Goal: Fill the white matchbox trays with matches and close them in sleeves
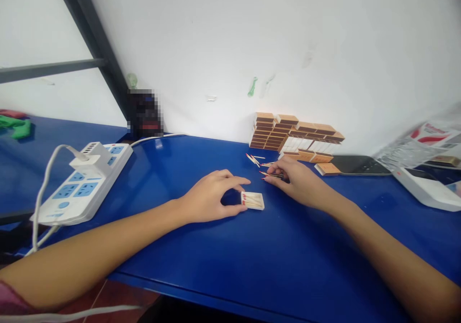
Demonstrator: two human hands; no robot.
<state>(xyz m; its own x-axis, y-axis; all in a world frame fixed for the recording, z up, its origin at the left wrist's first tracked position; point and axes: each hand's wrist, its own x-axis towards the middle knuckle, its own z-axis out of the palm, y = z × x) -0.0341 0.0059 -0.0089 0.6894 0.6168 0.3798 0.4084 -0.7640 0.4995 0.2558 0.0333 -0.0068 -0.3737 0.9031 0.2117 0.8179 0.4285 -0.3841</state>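
A small white matchbox tray (257, 207) lies on the blue table, with a few red-tipped matches inside. Beside its left end is my left hand (209, 196), thumb and index finger spread; the thumb tip touches or nearly touches the tray's near left corner. My right hand (295, 179) is just beyond the tray to the right, its fingers pinched round some matches (267, 174) low over the tabletop. The heads of these stick out to the left, and the fingers hide the rest. Several loose matches (253, 160) lie behind, toward the wall.
Stacked matchboxes (270, 133) stand against the white wall, with a single matchbox (327, 169) and a dark phone (362, 165) to their right. A white device (428, 191) and plastic packaging (421, 143) sit far right. On the left lies a power strip (82, 188) with cables.
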